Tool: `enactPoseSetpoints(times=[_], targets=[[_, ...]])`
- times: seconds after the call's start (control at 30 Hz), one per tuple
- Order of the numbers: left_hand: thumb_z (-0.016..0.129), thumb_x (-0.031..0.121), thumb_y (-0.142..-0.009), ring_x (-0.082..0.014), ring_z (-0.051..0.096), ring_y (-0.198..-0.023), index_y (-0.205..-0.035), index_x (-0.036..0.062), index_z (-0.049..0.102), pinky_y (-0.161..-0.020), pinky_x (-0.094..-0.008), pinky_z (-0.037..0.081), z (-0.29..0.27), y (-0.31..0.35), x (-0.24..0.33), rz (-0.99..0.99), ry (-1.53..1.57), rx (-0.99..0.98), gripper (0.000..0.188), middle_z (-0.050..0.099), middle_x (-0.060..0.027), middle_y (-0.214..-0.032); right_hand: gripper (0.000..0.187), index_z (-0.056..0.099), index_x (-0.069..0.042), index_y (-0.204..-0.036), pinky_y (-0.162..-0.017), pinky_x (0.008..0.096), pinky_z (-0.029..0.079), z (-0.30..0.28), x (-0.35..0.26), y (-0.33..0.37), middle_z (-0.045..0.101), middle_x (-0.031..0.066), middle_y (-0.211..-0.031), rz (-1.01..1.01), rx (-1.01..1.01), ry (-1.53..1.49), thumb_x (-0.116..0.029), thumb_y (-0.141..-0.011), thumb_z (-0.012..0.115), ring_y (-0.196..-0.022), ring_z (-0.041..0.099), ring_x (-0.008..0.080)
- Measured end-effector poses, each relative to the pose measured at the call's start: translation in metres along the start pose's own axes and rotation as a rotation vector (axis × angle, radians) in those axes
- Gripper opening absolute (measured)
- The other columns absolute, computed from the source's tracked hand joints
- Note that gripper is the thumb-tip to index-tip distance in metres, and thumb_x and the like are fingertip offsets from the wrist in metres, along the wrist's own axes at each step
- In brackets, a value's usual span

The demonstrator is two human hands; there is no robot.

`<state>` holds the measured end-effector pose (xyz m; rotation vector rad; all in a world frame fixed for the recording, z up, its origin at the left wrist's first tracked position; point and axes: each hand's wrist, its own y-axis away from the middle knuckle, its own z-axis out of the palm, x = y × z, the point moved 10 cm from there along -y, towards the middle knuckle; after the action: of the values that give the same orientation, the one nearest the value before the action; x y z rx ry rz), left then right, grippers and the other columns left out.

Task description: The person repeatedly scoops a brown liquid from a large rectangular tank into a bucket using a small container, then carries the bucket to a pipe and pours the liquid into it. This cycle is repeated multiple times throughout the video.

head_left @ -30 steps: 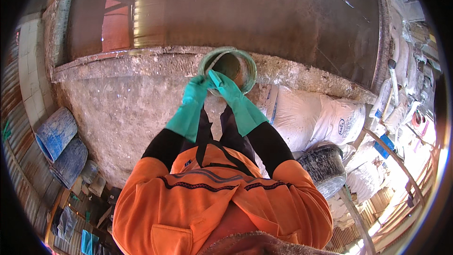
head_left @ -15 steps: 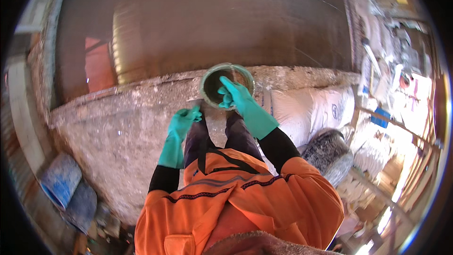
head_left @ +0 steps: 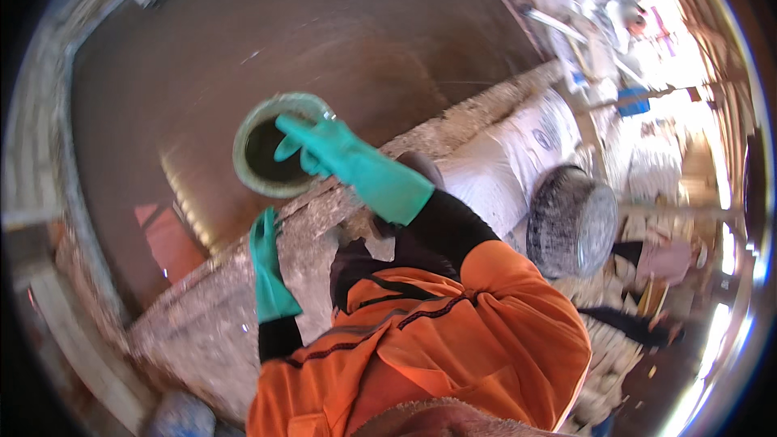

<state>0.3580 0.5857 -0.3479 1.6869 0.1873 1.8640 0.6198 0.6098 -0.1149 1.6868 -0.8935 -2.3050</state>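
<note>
My right hand (head_left: pixel 324 150), in a long green rubber glove, is closed over the near right side of a round green bucket (head_left: pixel 242 160). Its fingers reach across the opening, and the exact grip is partly hidden. Dark shadow fills the inside of the bucket, so its contents cannot be made out. The bucket overlaps the near edge of a wide basin of brown liquid (head_left: pixel 388 48). My left hand (head_left: pixel 265 255), gloved the same way, is held above the ledge below the bucket, fingers stretched out and holding nothing.
A rough concrete ledge (head_left: pixel 453 117) borders the basin on my side. Full white sacks (head_left: pixel 506 150) lie at the right, beside a dark, stained round tub (head_left: pixel 573 222). A blue container (head_left: pixel 182 417) stands at the lower left.
The bucket has moved left and out over the basin with my right hand. My left hand has shifted left, and its fingers have straightened. The whole view has turned.
</note>
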Motion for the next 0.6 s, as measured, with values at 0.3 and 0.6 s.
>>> enactPoseSetpoints(times=[0.3, 0.6], targets=[[0.066, 0.036, -0.096, -0.0175, 0.064, -0.105, -0.123, 0.0012, 0.064, -0.092, -0.0326, 0.05, 0.007, -0.073, 0.033, -0.089, -0.599, -0.013, 0.044, 0.07, -0.009, -0.115, 0.044, 0.071, -0.002, -0.098, -0.038, 0.021, 0.031, -0.056, -0.029, -0.093, 0.07, 0.0068, -0.081, -0.005, 0.116, 0.154, -0.045, -0.093, 0.067, -0.042, 0.038, 0.0039], [0.066, 0.046, -0.093, -0.0146, 0.066, -0.089, -0.111, 0.0018, 0.071, -0.082, -0.0324, 0.052, -0.12, 0.107, 0.058, -0.483, -0.554, 0.345, 0.048, 0.073, -0.0073, -0.099, 0.05, 0.073, -0.005, -0.092, -0.036, 0.0234, 0.032, -0.149, -0.024, -0.139, 0.054, -0.0011, -0.048, 0.304, 0.211, 0.334, -0.051, -0.098, 0.055, -0.039, 0.048, 0.0099]])
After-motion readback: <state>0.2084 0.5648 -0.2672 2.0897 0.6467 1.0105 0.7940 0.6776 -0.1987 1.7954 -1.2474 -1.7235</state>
